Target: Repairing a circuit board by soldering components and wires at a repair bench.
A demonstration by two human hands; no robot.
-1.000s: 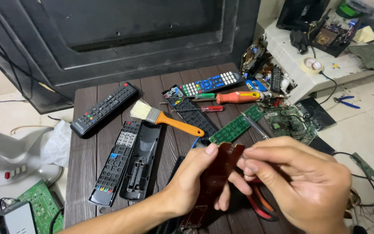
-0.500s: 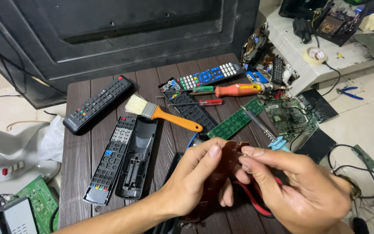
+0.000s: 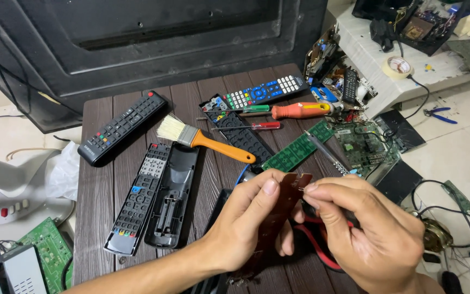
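My left hand [image 3: 248, 223] grips a long brown circuit board [image 3: 278, 204] from its left side, thumb on the upper edge. My right hand [image 3: 373, 231] pinches the board's top right corner with fingertips closed on a small part there; what it is I cannot tell. Red-handled pliers [image 3: 316, 247] lie under my right hand, mostly hidden. Both hands hover over the near edge of a dark wooden table [image 3: 96, 179].
On the table: an orange-handled paintbrush [image 3: 205, 140], a black remote [image 3: 122, 127], an opened remote with its back shell [image 3: 153, 196], a green circuit strip [image 3: 299, 146], screwdrivers [image 3: 299, 110], a coloured-button remote [image 3: 259, 93]. A black television back [image 3: 153, 43] stands behind. Green boards and cables lie at right.
The view has shifted slightly. My hands have tilted the brown board more upright and my right fingertips have moved up to its top corner.
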